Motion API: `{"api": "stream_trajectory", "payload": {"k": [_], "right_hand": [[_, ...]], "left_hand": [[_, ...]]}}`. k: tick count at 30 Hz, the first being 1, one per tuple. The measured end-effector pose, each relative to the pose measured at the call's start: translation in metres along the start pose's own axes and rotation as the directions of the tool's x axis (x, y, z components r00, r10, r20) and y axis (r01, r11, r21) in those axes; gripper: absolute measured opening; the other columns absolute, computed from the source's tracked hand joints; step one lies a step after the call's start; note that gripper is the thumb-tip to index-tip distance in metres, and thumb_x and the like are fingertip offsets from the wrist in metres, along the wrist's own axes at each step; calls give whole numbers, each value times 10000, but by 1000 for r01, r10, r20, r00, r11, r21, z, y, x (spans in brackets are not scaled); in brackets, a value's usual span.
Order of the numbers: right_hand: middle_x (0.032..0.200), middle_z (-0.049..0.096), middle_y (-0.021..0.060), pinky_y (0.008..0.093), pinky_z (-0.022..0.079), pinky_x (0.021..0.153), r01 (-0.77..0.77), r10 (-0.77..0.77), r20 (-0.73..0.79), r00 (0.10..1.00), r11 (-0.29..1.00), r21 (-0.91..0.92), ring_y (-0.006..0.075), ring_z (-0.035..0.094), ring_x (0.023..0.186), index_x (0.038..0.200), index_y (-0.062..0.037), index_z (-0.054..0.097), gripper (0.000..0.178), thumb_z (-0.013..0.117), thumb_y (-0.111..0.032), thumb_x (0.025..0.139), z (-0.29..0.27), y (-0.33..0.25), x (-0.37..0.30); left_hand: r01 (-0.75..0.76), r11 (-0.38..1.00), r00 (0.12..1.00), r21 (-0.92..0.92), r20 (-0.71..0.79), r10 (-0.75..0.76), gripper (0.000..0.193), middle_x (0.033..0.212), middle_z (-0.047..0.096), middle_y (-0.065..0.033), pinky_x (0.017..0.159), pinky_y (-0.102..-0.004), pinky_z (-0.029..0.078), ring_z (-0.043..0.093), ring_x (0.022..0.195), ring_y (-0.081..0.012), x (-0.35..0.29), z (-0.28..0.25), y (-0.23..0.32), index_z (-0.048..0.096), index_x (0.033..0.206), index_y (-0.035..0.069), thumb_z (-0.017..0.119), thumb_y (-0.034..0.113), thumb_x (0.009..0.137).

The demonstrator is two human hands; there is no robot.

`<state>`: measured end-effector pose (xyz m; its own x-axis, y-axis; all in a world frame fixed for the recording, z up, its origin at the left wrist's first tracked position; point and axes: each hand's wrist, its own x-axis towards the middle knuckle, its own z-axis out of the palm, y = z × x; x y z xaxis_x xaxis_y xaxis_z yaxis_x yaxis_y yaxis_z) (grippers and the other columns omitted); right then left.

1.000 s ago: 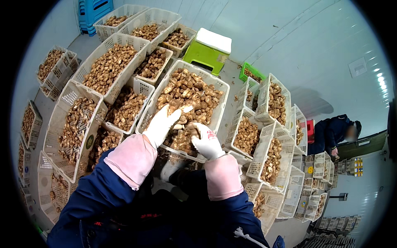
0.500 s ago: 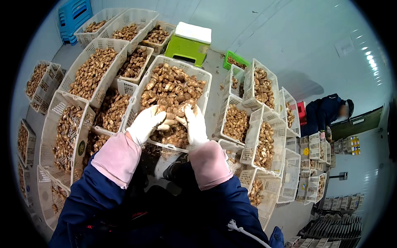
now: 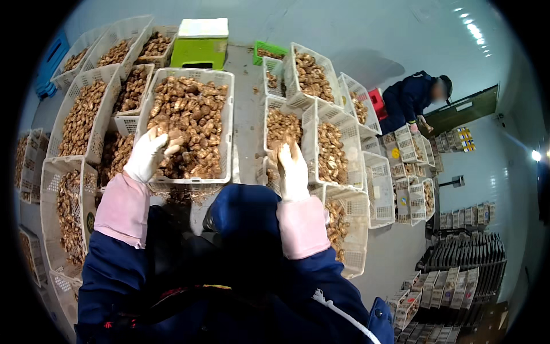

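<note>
A large white crate [image 3: 229, 123] stands in front of me, heaped with brown, pale-stemmed mushrooms [image 3: 192, 117]. Over its left side is my left hand [image 3: 150, 153] in a stained white glove, its fingers curled round a mushroom that blends into the heap. My right hand [image 3: 293, 175], gloved the same way, reaches to the smaller white crate [image 3: 267, 123] on the right, which holds more mushrooms [image 3: 285, 123]. Its fingers are drawn together at the crate's near end; what lies between them is hidden and slightly blurred. Pink cuffs cover both wrists.
More mushroom-filled crates stand stacked at left [image 3: 51, 189] and right [image 3: 358, 246]. Behind the large crate is a green stool [image 3: 197, 53] with a white top; a small green basket [image 3: 260, 46] stands by the wall. A co-worker [image 3: 409, 97] bends over crates at far right.
My hands, together over the large crate before, are now apart. The right has moved to the smaller crate on the right; the left stays over the heap. The view has turned rightward.
</note>
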<state>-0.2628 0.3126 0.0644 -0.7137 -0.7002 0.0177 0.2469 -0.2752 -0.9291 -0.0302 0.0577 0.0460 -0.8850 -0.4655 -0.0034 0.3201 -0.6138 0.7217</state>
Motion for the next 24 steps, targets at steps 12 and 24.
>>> {"api": "stream_trajectory", "payload": {"k": [12, 24], "right_hand": [[1185, 550, 103, 347, 487, 897, -125, 261, -249, 933, 881, 456, 246, 592, 1006, 1220, -152, 488, 460, 550, 89, 833, -189, 69, -196], [1116, 611, 101, 307, 559, 802, -397, 452, -217, 865, 882, 252, 226, 641, 946, 1446, -80, 383, 607, 564, 40, 879, -230, 56, -136]], "left_hand": [[-111, 969, 963, 221, -215, 160, 520, 1269, 575, -95, 907, -295, 484, 592, 1103, -197, -22, -59, -15, 426, 1394, -2, 611, 105, 920], [-96, 960, 966, 263, -206, 153, 545, 1101, 589, -44, 791, -257, 474, 582, 961, -152, -33, -28, -19, 489, 1279, -5, 742, 145, 820]]}}
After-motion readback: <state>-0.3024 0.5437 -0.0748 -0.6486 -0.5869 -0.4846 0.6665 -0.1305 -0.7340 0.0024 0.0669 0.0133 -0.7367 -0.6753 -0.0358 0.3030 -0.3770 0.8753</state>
